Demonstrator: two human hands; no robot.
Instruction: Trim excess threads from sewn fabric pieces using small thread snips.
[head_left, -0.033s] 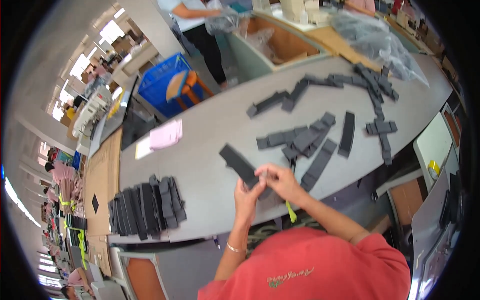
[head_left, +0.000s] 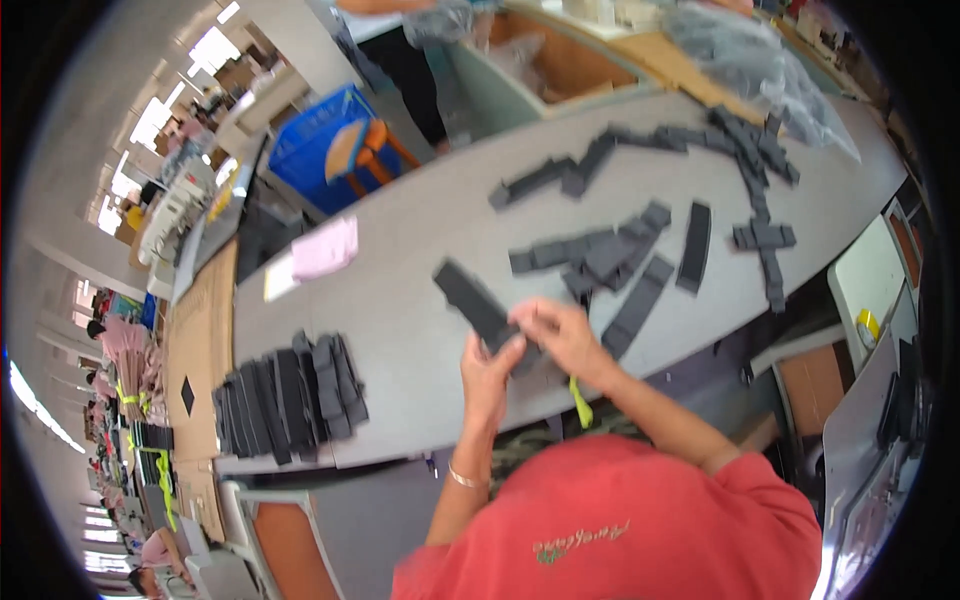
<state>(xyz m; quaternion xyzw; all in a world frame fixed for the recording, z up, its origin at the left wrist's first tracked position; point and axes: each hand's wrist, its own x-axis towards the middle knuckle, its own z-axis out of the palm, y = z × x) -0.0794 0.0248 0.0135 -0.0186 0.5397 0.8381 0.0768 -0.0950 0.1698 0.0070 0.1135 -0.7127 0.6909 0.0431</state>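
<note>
A dark grey fabric strip (head_left: 470, 300) slants up and away over the table, held near its close end by my left hand (head_left: 487, 378), thumb on top. My right hand (head_left: 562, 338) is closed in a pinch at the strip's right edge, fingertips close to the left thumb. What lies right under those fingertips is partly hidden. Just right of the hands lies a loose heap of similar grey strips (head_left: 610, 255). A single flat strip (head_left: 694, 248) lies beyond it. A yellow-green ribbon (head_left: 581, 403) hangs at the table edge below my right hand.
A row of stacked dark strips (head_left: 290, 395) lies at the left on the grey table (head_left: 410, 400). Pink and white sheets (head_left: 325, 250) rest farther back. A chain of strips (head_left: 640, 140) runs along the far right. A blue crate (head_left: 320, 140) and stool (head_left: 365, 155) stand beyond.
The surroundings have shifted slightly upward in the picture. Both hands have moved slightly up in it too, with the strip still held.
</note>
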